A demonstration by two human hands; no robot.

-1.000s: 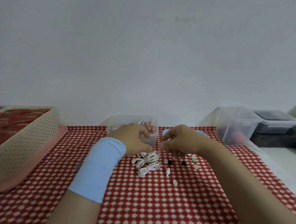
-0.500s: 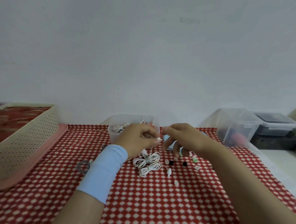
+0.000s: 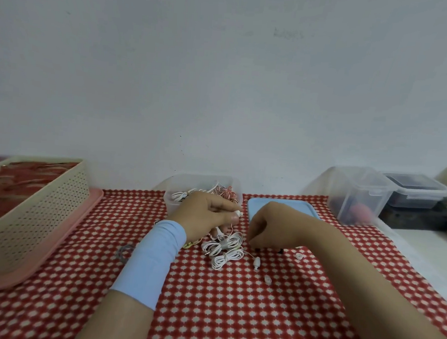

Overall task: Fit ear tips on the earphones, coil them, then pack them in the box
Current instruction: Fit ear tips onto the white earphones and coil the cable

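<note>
A white earbud (image 3: 238, 212) is pinched between thumb and forefinger of the left hand (image 3: 208, 216), just above a bundle of white earphones (image 3: 223, 248) lying on the red checked cloth (image 3: 233, 315). The right hand (image 3: 268, 228) reaches down beside the bundle, fingers curled among loose ear tips (image 3: 299, 256); whether it grasps one cannot be told. Behind stand a clear box (image 3: 173, 192) of coiled earphones and a blue lid (image 3: 293, 207).
</note>
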